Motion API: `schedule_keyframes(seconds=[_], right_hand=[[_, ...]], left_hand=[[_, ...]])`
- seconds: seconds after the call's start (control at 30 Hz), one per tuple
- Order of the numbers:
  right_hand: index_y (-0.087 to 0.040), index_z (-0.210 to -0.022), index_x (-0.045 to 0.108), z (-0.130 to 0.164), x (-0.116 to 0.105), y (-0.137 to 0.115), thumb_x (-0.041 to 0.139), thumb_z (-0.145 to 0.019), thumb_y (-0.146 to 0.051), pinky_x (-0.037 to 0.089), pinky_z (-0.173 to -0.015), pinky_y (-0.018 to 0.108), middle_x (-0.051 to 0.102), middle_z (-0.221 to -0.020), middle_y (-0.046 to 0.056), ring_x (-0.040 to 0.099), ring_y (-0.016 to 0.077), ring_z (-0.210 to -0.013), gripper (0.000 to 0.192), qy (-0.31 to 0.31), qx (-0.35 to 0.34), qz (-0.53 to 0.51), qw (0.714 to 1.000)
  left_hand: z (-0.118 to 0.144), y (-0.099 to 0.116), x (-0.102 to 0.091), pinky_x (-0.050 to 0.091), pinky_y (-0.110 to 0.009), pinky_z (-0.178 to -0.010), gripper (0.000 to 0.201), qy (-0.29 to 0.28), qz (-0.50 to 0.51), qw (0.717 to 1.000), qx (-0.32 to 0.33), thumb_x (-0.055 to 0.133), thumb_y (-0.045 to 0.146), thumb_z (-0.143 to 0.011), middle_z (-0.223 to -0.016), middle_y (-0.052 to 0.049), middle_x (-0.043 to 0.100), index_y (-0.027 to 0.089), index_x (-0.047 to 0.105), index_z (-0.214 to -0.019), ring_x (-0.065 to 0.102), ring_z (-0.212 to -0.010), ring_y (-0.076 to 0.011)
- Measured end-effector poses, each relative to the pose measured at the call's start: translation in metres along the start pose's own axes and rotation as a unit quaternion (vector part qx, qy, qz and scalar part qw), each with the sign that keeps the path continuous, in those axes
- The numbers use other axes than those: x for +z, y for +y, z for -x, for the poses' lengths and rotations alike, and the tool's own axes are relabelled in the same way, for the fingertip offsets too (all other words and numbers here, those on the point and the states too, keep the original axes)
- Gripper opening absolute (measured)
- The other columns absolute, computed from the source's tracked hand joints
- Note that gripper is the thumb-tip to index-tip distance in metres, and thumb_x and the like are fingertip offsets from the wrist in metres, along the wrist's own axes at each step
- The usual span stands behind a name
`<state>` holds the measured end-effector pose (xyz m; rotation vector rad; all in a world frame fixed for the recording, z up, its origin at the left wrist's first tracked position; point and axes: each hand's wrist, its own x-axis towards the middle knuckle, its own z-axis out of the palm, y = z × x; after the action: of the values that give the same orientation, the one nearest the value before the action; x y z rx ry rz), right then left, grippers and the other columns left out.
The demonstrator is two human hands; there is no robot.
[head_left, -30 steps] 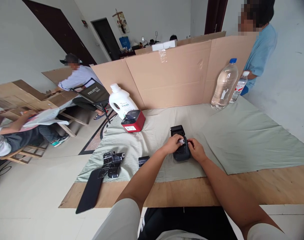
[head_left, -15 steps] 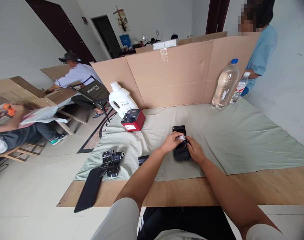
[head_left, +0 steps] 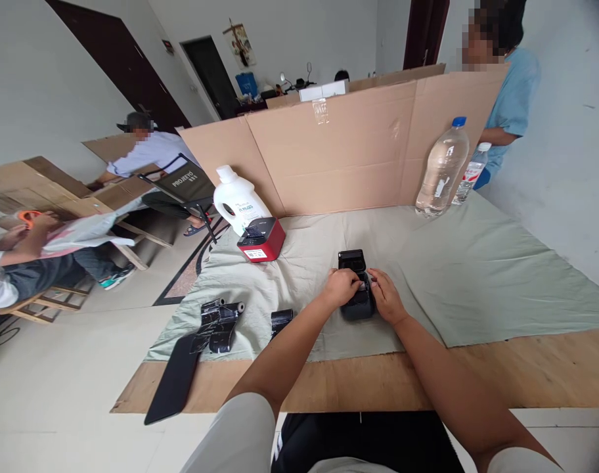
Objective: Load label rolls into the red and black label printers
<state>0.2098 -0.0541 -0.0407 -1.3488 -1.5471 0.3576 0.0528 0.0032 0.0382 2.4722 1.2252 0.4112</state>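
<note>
A small black printer (head_left: 355,305) with its lid (head_left: 351,259) raised lies on the pale green cloth (head_left: 477,276) in front of me. My left hand (head_left: 339,288) grips its left side, fingers curled over the open top. My right hand (head_left: 385,295) holds its right side, fingertips at the compartment. A sliver of white paper roll (head_left: 363,286) shows between the two hands; most of it is hidden.
A red and black printer (head_left: 261,240) and a white jug (head_left: 239,199) stand at the back left. Black roll pieces (head_left: 221,323), a small black part (head_left: 280,320) and a black strip (head_left: 174,378) lie left. Two water bottles (head_left: 441,167) stand before the cardboard wall (head_left: 349,144). Other people sit left and stand right.
The white roll, plainly visible between my fingers earlier, has sunk into the printer's compartment. Both hands have closed in over the printer's top.
</note>
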Motion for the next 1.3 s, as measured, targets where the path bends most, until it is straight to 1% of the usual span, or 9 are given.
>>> schedule_keyframes(seconds=[0.13, 0.2, 0.33, 0.53, 0.67, 0.83, 0.93, 1.07, 1.3], right_hand=[[-0.022, -0.114, 0.063, -0.001, -0.001, -0.004, 0.035, -0.095, -0.033, 0.045, -0.106, 0.046, 0.063, -0.116, 0.011, 0.056, 0.0227, -0.115, 0.036, 0.035, 0.002, -0.006, 0.999], [-0.022, -0.11, 0.063, -0.001, -0.001, -0.006, 0.035, -0.095, -0.033, 0.047, -0.103, 0.045, 0.063, -0.111, 0.01, 0.057, 0.0225, -0.111, 0.034, 0.039, 0.008, -0.011, 0.999], [-0.022, -0.108, 0.064, -0.001, -0.004, -0.009, 0.036, -0.096, -0.034, 0.049, -0.099, 0.044, 0.063, -0.109, 0.01, 0.058, 0.0224, -0.107, 0.033, 0.034, 0.016, -0.02, 0.999], [-0.024, -0.098, 0.073, 0.001, -0.012, -0.022, 0.042, -0.095, -0.036, 0.044, -0.101, 0.046, 0.059, -0.124, 0.009, 0.05, 0.0253, -0.116, 0.033, -0.001, -0.08, 0.017, 0.997], [-0.025, -0.085, 0.076, 0.001, -0.017, -0.03, 0.047, -0.092, -0.035, 0.047, -0.093, 0.045, 0.062, -0.102, 0.009, 0.053, 0.0245, -0.102, 0.032, -0.01, -0.11, 0.048, 0.993], [-0.024, -0.07, 0.072, 0.002, -0.021, -0.035, 0.055, -0.086, -0.038, 0.049, -0.081, 0.042, 0.059, -0.081, 0.007, 0.054, 0.023, -0.085, 0.028, 0.017, -0.101, 0.063, 0.993], [-0.024, -0.081, 0.071, 0.001, -0.021, -0.036, 0.056, -0.084, -0.037, 0.048, -0.088, 0.045, 0.064, -0.093, 0.008, 0.056, 0.0252, -0.094, 0.021, 0.033, -0.098, 0.06, 0.993], [-0.024, -0.102, 0.07, -0.001, -0.019, -0.037, 0.058, -0.084, -0.037, 0.046, -0.097, 0.047, 0.068, -0.109, 0.008, 0.057, 0.0268, -0.106, 0.025, 0.003, -0.114, 0.062, 0.992], [-0.022, -0.092, 0.073, 0.001, -0.013, -0.041, 0.062, -0.083, -0.038, 0.046, -0.091, 0.045, 0.073, -0.102, 0.009, 0.063, 0.0265, -0.099, 0.021, 0.014, -0.099, 0.131, 0.986]], left_hand=[[0.001, -0.014, 0.005, 0.042, -0.042, -0.101, 0.029, 0.212, 0.106, 0.971, 0.014, 0.047, 0.036, -0.095, -0.107, -0.01, 0.066, 0.02, 0.072, -0.096, 0.057, -0.109, -0.0245], [0.001, -0.022, 0.006, 0.037, -0.043, -0.108, 0.039, 0.269, 0.167, 0.948, 0.0, 0.041, 0.043, -0.097, -0.126, -0.012, 0.059, 0.019, 0.067, -0.115, 0.049, -0.124, -0.0252], [0.003, -0.032, 0.01, 0.031, -0.044, -0.116, 0.055, 0.212, 0.294, 0.932, -0.014, 0.028, 0.052, -0.1, -0.147, -0.012, 0.046, 0.019, 0.049, -0.139, 0.041, -0.137, -0.0244], [0.028, -0.026, 0.015, 0.039, -0.044, -0.11, 0.062, 0.229, 0.321, 0.919, 0.006, 0.023, 0.058, -0.099, -0.137, -0.014, 0.055, 0.017, 0.054, -0.133, 0.051, -0.128, -0.0239], [0.045, -0.019, 0.021, 0.04, -0.044, -0.108, 0.059, 0.234, 0.296, 0.925, 0.033, 0.024, 0.056, -0.1, -0.124, -0.014, 0.062, 0.016, 0.06, -0.124, 0.056, -0.121, -0.0232], [0.055, -0.019, 0.032, 0.039, -0.046, -0.11, 0.05, 0.235, 0.264, 0.932, 0.074, 0.026, 0.048, -0.101, -0.127, -0.015, 0.06, 0.016, 0.061, -0.12, 0.052, -0.126, -0.0234], [0.057, -0.02, 0.035, 0.038, -0.048, -0.112, 0.046, 0.231, 0.243, 0.938, 0.084, 0.029, 0.044, -0.102, -0.129, -0.015, 0.059, 0.017, 0.061, -0.119, 0.05, -0.129, -0.0232], [0.057, -0.022, 0.038, 0.037, -0.05, -0.113, 0.041, 0.226, 0.216, 0.945, 0.093, 0.032, 0.04, -0.102, -0.129, -0.014, 0.058, 0.018, 0.063, -0.118, 0.047, -0.131, -0.0236], [0.056, -0.023, 0.043, 0.042, -0.049, -0.108, 0.039, 0.25, 0.168, 0.95, 0.086, 0.035, 0.035, -0.101, -0.122, -0.014, 0.063, 0.016, 0.067, -0.112, 0.051, -0.128, -0.0239]])
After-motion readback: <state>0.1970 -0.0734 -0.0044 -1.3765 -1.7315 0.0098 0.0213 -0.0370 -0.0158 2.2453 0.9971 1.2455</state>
